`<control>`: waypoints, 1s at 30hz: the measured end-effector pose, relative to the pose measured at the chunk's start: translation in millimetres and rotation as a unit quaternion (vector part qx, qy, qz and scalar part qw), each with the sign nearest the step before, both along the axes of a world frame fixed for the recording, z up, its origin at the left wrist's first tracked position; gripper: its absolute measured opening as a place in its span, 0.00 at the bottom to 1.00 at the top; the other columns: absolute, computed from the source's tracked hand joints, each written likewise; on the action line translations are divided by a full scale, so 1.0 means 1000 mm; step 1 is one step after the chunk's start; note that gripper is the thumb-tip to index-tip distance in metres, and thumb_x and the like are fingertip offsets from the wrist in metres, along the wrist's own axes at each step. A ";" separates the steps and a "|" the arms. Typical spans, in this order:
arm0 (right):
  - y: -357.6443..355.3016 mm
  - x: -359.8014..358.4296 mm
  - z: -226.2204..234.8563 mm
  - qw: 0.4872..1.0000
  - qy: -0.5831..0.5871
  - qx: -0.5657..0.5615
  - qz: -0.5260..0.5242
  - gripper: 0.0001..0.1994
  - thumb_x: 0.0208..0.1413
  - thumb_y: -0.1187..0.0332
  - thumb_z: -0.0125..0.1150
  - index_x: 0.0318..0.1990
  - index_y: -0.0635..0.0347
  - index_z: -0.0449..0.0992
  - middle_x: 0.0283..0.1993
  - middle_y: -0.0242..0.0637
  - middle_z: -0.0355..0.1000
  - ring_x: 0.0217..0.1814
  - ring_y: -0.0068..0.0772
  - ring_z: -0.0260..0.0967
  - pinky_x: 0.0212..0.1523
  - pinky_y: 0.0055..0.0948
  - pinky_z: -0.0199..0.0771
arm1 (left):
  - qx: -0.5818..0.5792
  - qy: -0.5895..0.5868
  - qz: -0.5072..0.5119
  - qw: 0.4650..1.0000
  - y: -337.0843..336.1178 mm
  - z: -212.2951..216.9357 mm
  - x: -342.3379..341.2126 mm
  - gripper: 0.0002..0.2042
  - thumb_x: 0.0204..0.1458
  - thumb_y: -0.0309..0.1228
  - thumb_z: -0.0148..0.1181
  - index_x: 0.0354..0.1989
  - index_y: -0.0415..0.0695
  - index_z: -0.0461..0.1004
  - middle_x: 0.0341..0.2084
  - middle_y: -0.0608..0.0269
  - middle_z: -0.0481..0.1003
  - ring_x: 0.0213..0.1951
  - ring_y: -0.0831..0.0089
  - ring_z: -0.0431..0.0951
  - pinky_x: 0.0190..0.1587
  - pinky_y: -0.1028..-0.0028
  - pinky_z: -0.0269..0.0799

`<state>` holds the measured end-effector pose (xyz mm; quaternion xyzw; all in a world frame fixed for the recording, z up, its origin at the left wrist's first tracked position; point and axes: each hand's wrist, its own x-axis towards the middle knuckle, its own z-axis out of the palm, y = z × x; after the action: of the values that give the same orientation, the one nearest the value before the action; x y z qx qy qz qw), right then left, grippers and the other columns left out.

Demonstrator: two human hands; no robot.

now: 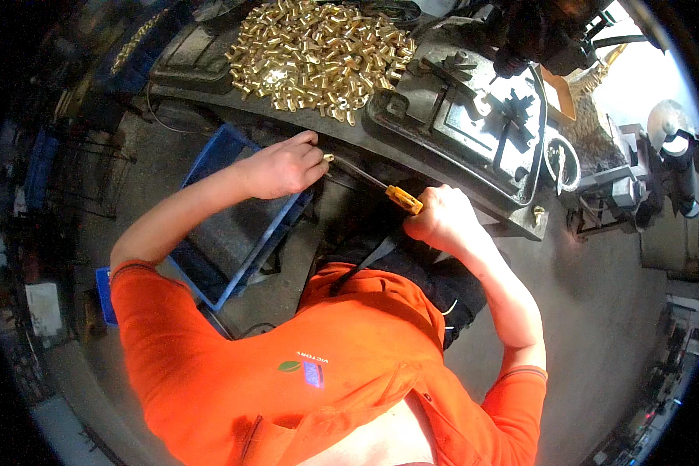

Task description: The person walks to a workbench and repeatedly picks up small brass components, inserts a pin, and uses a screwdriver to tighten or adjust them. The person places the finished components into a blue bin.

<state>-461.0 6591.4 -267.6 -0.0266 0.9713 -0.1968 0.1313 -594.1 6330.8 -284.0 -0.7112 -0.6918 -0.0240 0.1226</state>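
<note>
My right hand grips the yellow handle of a thin screwdriver-like tool, whose dark shaft runs up and left. My left hand pinches a small brass fitting at the tip of that shaft, fingers closed around it. Both hands are just below the front edge of a dark metal workbench. A large heap of small brass parts lies on the bench above my left hand.
A blue plastic crate stands under my left forearm. A dark metal fixture plate with slots sits on the bench at right, with machine parts and a hose beyond. A single brass piece lies by the bench corner. Grey concrete floor surrounds.
</note>
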 end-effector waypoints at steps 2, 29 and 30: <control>0.001 0.000 -0.002 1.000 0.002 -0.001 0.004 0.16 0.33 0.60 0.57 0.19 0.69 0.75 0.21 0.56 0.70 0.26 0.53 0.72 0.32 0.40 0.73 | 0.000 0.005 0.000 1.000 0.000 0.000 0.000 0.12 0.38 0.28 0.51 0.32 0.34 0.71 0.22 0.58 0.65 0.31 0.61 0.70 0.48 0.66 0.64; 0.007 0.005 -0.003 0.999 -0.046 -0.017 -0.015 0.15 0.34 0.61 0.58 0.21 0.68 0.75 0.23 0.55 0.70 0.27 0.51 0.72 0.33 0.39 0.73 | 0.176 -0.815 0.221 0.506 -0.007 -0.024 -0.001 0.11 0.54 0.32 0.54 0.34 0.34 0.73 0.24 0.61 0.74 0.20 0.81 0.70 0.20 0.82 0.65; 0.007 0.006 -0.003 0.999 -0.043 -0.019 -0.012 0.15 0.34 0.61 0.58 0.22 0.68 0.76 0.23 0.55 0.70 0.27 0.51 0.72 0.33 0.39 0.73 | 0.180 -0.834 0.211 0.477 -0.005 -0.020 0.002 0.11 0.54 0.32 0.54 0.34 0.33 0.73 0.24 0.60 0.74 0.21 0.80 0.71 0.20 0.82 0.65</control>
<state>-455.3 6597.9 -270.5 -0.0087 0.9612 -0.2174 0.1697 -592.4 6326.2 -304.0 -0.1512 -0.5782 -0.7034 -0.3848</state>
